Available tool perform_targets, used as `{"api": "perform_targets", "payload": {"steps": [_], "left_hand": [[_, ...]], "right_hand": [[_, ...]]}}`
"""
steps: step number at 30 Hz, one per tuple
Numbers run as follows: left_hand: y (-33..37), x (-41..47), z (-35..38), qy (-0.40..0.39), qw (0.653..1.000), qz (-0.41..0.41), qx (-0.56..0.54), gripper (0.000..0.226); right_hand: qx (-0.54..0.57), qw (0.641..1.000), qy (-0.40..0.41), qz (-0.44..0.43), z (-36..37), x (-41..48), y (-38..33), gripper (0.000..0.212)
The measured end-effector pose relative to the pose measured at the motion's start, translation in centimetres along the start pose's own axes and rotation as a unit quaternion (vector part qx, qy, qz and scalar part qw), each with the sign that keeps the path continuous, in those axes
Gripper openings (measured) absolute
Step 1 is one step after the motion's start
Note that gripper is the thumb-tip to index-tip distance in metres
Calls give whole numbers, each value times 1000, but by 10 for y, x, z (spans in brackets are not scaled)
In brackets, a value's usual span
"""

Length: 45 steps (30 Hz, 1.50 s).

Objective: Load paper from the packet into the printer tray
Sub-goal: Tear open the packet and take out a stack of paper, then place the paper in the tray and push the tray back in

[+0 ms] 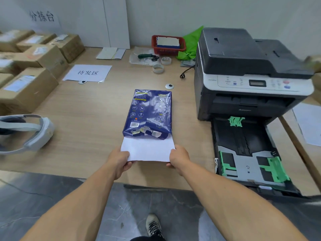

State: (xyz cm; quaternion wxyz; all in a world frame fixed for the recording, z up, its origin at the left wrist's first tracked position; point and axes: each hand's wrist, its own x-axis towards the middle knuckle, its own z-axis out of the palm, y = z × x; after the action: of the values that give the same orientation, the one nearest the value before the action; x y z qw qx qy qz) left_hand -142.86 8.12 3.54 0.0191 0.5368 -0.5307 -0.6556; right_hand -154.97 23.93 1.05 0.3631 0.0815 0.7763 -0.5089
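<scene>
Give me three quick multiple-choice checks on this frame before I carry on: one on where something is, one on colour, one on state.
1. Where is the paper tray relative to the packet?
A. To its right, pulled out of the printer
B. To its left, beside the boxes
C. Behind it, against the wall

2. What colour are the tray's guides?
A. Red
B. Green
C. Yellow

3. What state is the paper in?
A. Already lying in the tray
B. Sealed inside the packet
C. Partly out of the packet's torn end, held by both hands

Answers: 1 A, the open tray juts forward from the printer's base. 2 B, the guides are bright green. 3 C, the left hand and right hand grip the protruding sheets' near corners.
</scene>
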Motion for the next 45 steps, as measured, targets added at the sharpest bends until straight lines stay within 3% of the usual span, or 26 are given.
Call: {"api": "perform_targets", "payload": {"steps": [10,13,17,25,29,34,45], "left_hand": [[-61,-105,18,41,996,66,-46,36],[-79,-126,20,31,994,89,-52,38],[-98,-146,24,25,990,134,-26,45],[-104,-189,39,7,973,226,33,48],[-100,-197,56,-8,958,274,80,55],[-96,-197,87,-21,942,302,147,65],[-77,-190,219,-57,944,285,155,66]], "right_hand": [[3,995,-62,-76,-69,-96,27,25],[103,987,-100,-78,-82,-111,41,35],[88,991,-27,-93,-85,-128,60,47],[99,986,21,-130,-116,-169,74,44],[50,980,83,-176,-136,-177,82,42],[106,975,115,-160,-172,-189,84,39],[147,969,164,-110,-284,-152,81,39]]}}
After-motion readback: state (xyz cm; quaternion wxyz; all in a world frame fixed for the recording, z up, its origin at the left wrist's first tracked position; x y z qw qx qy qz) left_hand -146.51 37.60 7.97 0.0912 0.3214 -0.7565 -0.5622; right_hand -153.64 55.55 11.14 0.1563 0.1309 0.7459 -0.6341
